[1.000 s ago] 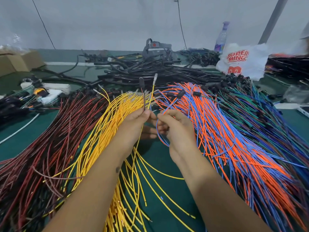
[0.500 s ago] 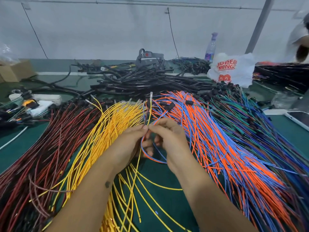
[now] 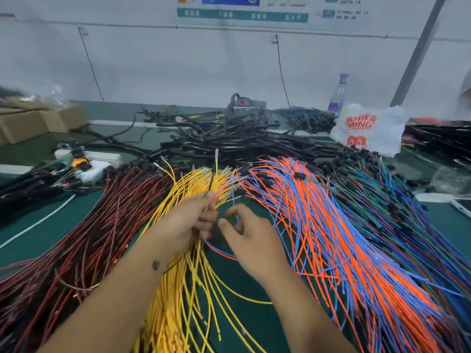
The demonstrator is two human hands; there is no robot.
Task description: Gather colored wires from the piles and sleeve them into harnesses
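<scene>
Piles of wires fan out across the green table: dark red wires [image 3: 84, 240] at the left, yellow wires [image 3: 183, 296] in the middle, orange and blue wires [image 3: 328, 238] to the right, green and purple wires [image 3: 397, 207] at the far right. My left hand [image 3: 186, 225] pinches a small bunch of wires [image 3: 216, 169], a yellow one and a dark one sticking up, with a blue and orange loop hanging below. My right hand [image 3: 249, 238] hovers just right of it, fingers spread and curled, touching a blue wire; whether it grips that wire is unclear.
A heap of black sleeved cables [image 3: 242, 141] lies behind the coloured piles. A white plastic bag [image 3: 369, 128] and a bottle [image 3: 337, 95] stand at the back right. Cardboard boxes [image 3: 38, 121] sit at the back left, a phone [image 3: 462, 205] at the right edge.
The camera has tilted up, showing more wall. My hands have drawn slightly apart; the right hand has let go of the bunch and its fingers have spread.
</scene>
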